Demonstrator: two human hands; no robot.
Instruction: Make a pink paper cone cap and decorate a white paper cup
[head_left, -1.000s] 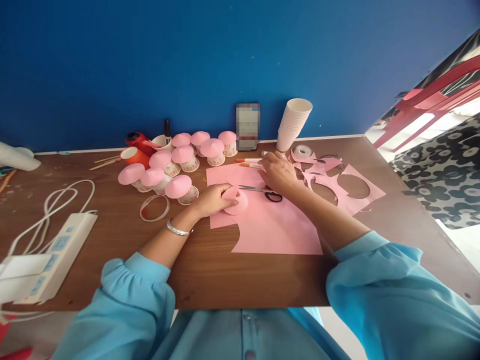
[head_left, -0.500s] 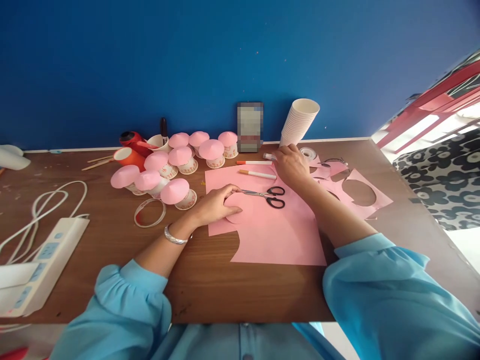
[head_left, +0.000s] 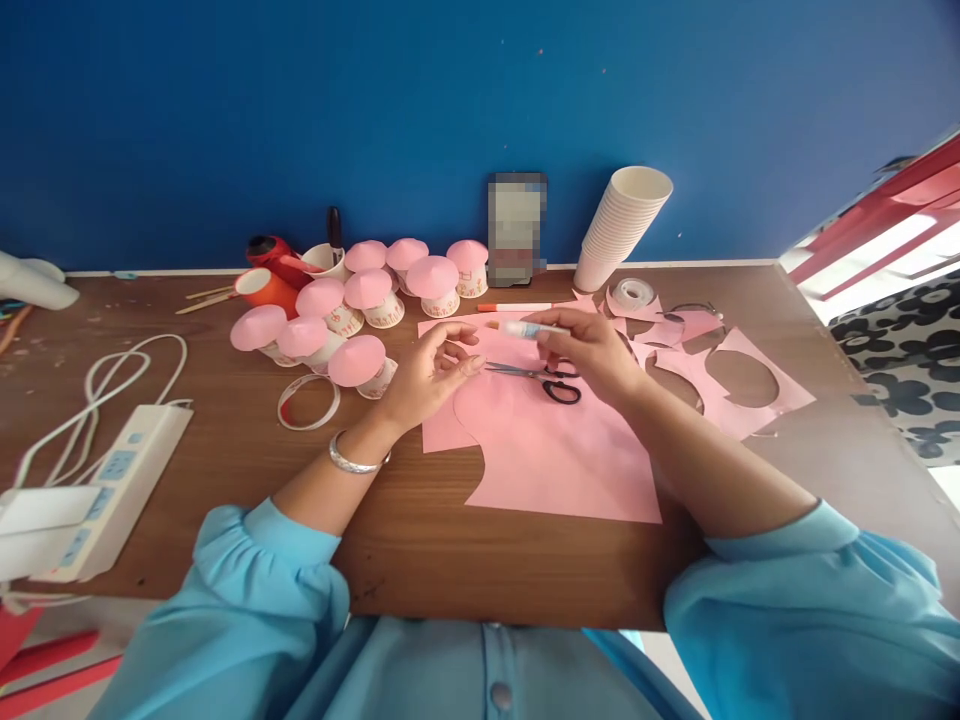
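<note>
My right hand is closed around a small white glue tube, whose clear end points left. Facing it, my left hand has its fingers curved and apart, with nothing visible in them. Beneath both hands lies a pink paper sheet with curved cut-outs. A round pink paper piece seems to rest on it beside my left thumb. Black-handled scissors lie on the sheet between my hands, blades toward the left. A marker with an orange end lies behind the tube.
Several paper cups with pink cone tops stand at the left, near a tape ring. A power strip and cables lie further left. Stacked white cups and a phone stand along the wall; paper scraps lie right.
My right hand has come back from the rear of the table toward the middle, bringing the glue tube. My left hand has let go of the round paper piece and lifted slightly.
</note>
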